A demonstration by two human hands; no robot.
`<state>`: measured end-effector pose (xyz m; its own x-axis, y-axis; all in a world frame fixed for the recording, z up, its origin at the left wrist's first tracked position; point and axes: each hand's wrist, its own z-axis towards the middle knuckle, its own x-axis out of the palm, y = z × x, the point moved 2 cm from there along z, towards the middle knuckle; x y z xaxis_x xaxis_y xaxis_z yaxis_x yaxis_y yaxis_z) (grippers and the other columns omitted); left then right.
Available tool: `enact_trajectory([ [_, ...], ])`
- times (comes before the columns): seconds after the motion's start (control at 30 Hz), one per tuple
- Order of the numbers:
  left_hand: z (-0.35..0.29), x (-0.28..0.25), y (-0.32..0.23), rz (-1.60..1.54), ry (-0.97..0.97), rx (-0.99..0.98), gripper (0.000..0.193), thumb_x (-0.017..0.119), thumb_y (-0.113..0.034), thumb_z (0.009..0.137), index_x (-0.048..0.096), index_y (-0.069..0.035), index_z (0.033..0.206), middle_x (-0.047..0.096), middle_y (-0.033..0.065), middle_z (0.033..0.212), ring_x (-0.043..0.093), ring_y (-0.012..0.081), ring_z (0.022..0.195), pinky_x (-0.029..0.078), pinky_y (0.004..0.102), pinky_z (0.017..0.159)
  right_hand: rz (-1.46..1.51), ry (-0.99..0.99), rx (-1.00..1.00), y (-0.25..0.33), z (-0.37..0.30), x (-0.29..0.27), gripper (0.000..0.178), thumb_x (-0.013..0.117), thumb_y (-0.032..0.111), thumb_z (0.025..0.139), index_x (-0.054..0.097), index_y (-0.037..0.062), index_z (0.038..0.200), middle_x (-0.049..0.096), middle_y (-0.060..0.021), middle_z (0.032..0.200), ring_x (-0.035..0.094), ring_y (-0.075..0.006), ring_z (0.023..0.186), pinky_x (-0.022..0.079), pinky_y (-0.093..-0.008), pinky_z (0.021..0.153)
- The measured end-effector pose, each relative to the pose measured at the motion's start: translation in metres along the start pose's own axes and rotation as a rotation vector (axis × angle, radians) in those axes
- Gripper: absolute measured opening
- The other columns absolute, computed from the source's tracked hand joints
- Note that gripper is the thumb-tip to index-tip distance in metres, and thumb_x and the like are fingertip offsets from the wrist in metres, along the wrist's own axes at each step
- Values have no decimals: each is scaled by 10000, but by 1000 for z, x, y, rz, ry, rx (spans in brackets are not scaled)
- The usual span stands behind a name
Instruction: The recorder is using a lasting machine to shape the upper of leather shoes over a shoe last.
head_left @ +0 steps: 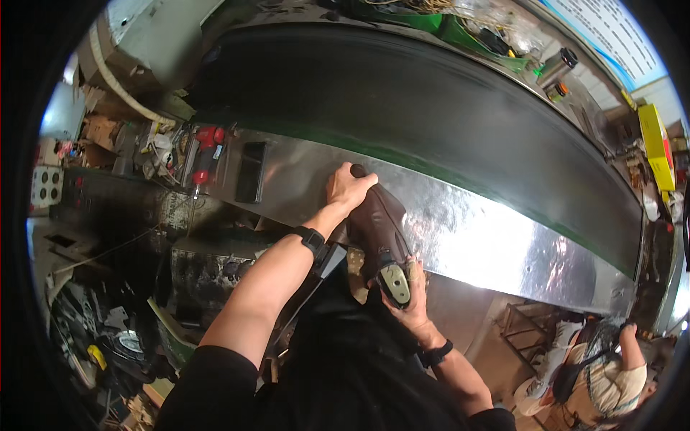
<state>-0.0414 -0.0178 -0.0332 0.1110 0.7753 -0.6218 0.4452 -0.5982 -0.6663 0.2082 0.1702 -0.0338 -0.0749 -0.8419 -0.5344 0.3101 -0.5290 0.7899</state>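
Observation:
A dark brown leather shoe upper is stretched over what looks like a shoe last, held between my hands above the near edge of the metal bench ledge. The last's pale green end plate, with small holes in it, faces up toward me. My left hand is wrapped round the far, narrow end of the shoe. At the near end my right hand grips the shoe from its right side, fingers beside the plate. Part of the right hand's grip is hidden under the shoe.
A dark conveyor belt runs beyond the shiny metal ledge. On the ledge's left lie a black phone and a red power tool. Green bins stand at the back. Another person sits at lower right.

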Motion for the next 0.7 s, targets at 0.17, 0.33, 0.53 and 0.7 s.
enact_trajectory([
  [0.17, -20, -47, -1, -397, 90, -33, 391, 775, -262, 757, 682, 0, 1031, 701, 94, 930, 661, 192, 860, 536, 342, 774, 77, 136, -47, 40, 17, -16, 948, 847, 167, 762, 333, -41, 1532, 428, -259, 1522, 373, -443, 1446, 250, -570, 1197],
  [0.33, -68, -140, 2, -480, -78, 70, 370, 790, -250, 766, 687, -14, 1032, 702, 84, 932, 656, 175, 856, 531, 328, 771, 662, 119, 511, 93, 106, -29, 925, 690, 264, 981, 81, 7, 1629, 531, -209, 1406, 504, -256, 1304, 377, -389, 1122],
  [0.53, -167, -259, 59, -562, -423, 184, 349, 824, -230, 769, 683, -43, 1028, 688, 45, 896, 632, 137, 844, 514, 306, 781, 757, 653, 542, 182, 147, 49, 754, 651, 283, 1024, 266, -33, 1590, 538, -160, 1447, 518, -196, 1287, 402, -315, 1091],
  [0.7, -293, -357, 141, -503, -747, 88, 327, 816, -243, 783, 677, -55, 1011, 690, 27, 903, 630, 138, 870, 505, 309, 794, 729, 687, 269, 286, 98, 120, 597, 669, 78, 997, 410, -64, 1517, 648, -73, 1292, 584, -97, 1100, 456, -242, 981],
])
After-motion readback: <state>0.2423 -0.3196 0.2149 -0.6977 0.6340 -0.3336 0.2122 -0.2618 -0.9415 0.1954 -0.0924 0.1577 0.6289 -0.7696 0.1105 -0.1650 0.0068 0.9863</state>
